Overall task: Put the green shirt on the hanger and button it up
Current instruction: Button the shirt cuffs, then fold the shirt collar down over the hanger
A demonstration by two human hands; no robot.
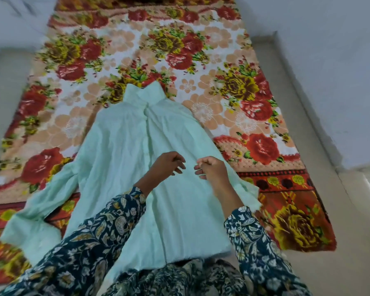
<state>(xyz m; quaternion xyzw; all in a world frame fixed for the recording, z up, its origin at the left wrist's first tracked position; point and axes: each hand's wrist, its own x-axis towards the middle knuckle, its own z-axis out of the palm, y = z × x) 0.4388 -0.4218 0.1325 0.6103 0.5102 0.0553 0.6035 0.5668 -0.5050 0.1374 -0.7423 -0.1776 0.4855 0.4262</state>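
Pale green cloth lies under the fingers of both hands. The left hand [169,165] has its fingers [178,161] loosely bent and spread, holding nothing. The right hand [210,170], just beside it, has its fingers curled with thumb and forefinger drawn close, but the blur hides whether they pinch any fabric. Both hands hover near the middle of the shirt [124,150], right of its front opening. Dark flowered sleeves [107,227] run back from the wrists to the near edge.

The shirt lies flat, front up, on a red-and-yellow flowered blanket [201,60], with its collar [145,95] at the far end and its hem nearest the person. One shirt arm [36,210] trails off to the near left. The blanket rests on a pale floor [4,82].
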